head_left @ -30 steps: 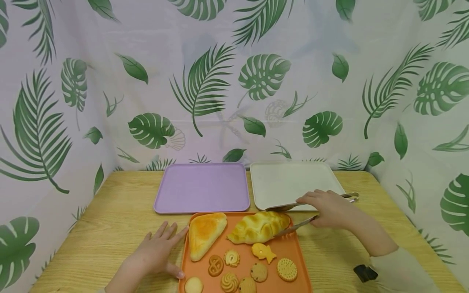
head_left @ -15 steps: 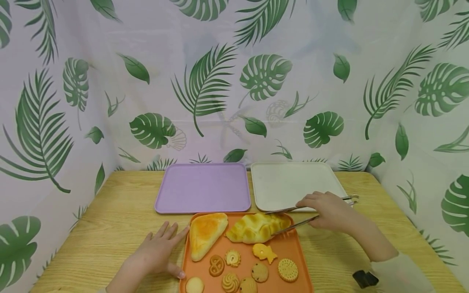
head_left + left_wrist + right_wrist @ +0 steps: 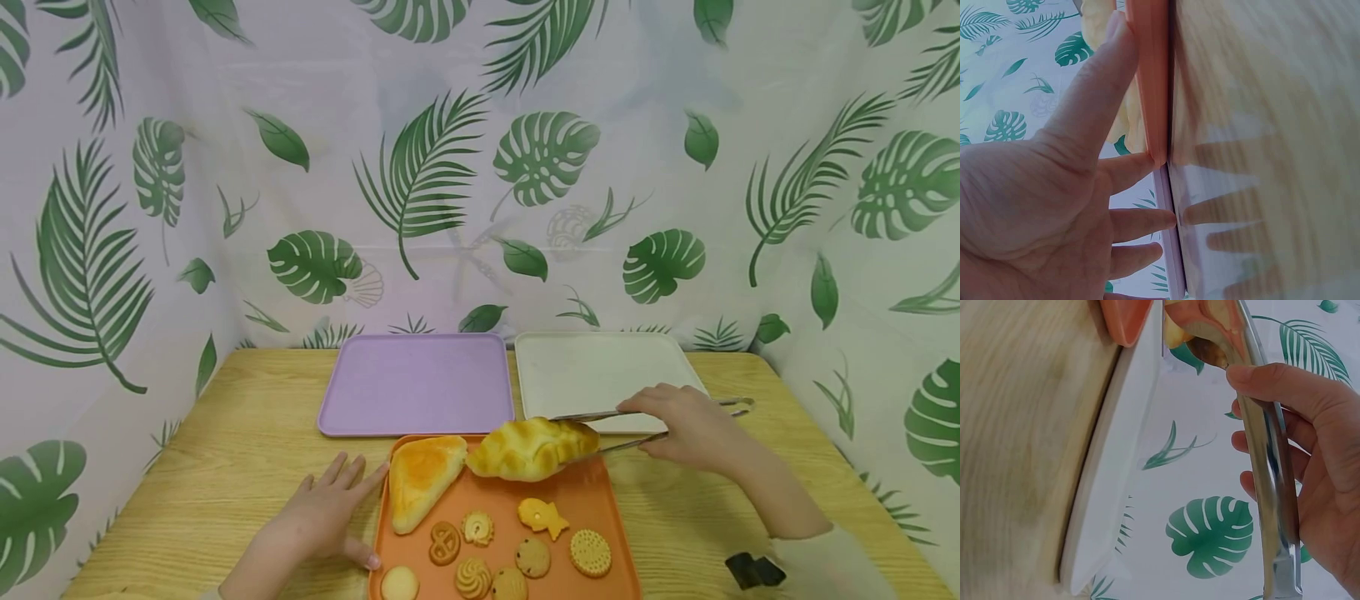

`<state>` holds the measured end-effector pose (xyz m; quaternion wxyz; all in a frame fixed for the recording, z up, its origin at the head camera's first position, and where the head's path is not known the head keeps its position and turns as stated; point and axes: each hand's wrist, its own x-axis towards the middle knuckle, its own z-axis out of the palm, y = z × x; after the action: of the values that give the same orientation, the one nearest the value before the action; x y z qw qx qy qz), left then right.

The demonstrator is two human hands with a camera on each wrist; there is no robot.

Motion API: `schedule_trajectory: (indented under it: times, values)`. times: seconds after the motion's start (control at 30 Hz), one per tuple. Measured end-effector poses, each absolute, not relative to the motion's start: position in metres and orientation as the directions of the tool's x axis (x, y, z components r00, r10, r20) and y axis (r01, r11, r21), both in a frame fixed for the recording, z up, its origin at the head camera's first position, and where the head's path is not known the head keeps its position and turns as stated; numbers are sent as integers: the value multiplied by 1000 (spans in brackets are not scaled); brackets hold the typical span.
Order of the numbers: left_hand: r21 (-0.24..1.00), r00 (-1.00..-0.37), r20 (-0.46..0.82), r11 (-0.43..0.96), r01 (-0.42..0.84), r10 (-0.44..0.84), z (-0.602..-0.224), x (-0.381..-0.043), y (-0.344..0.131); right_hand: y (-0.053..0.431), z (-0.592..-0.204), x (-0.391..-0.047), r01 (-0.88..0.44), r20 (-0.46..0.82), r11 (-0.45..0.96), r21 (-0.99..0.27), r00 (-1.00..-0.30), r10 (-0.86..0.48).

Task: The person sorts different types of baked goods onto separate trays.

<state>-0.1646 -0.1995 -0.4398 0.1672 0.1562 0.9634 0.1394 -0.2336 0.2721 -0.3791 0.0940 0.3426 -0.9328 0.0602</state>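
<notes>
My right hand (image 3: 686,425) grips a pair of metal tongs (image 3: 1266,462), thumb on one arm and fingers round the other. The tongs' tips pinch the right part of a golden braided bread (image 3: 525,450), which is raised over the back edge of the orange tray (image 3: 555,508). With fingers spread, my left hand (image 3: 318,508) rests at that tray's left side, the thumb at its rim in the left wrist view. A triangular bread (image 3: 423,479) lies in the tray's back left corner. In front of the breads are a fish-shaped cookie (image 3: 542,517), a pretzel cookie (image 3: 445,543) and several round cookies.
Behind the orange tray lie a purple tray (image 3: 416,383) on the left and a white tray (image 3: 600,375) on the right, side by side. A leaf-patterned cloth (image 3: 450,208) rises round the back and sides of the wooden table (image 3: 247,425).
The braided bread has been lifted from the orange tray by the tongs, moving up and slightly back. My right hand has shifted a little right; the left hand stays at the tray's side.
</notes>
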Motion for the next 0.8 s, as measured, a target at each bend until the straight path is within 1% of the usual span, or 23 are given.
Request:
schedule_trajectory:
  times: [0.2, 0.37, 0.53, 0.6, 0.8]
  values:
    - [326, -895, -274, 910, 256, 351, -440, -164, -199, 271, -370, -245, -681, 285, 732, -28, -707, -647]
    - [323, -896, -273, 911, 257, 350, -439, -165, -200, 267, -360, -257, -677, 282, 734, -57, -716, -638]
    - [323, -897, -275, 912, 253, 346, -440, -165, -200, 259, -351, -272, -686, 308, 725, -67, -705, -639]
    - [321, -897, -275, 913, 253, 345, -440, -165, -200, 256, -348, -279, -685, 312, 724, -82, -708, -634]
    - [313, -897, -271, 913, 261, 349, -439, -165, -200, 241, -341, -300, -653, 281, 745, -139, -747, -602]
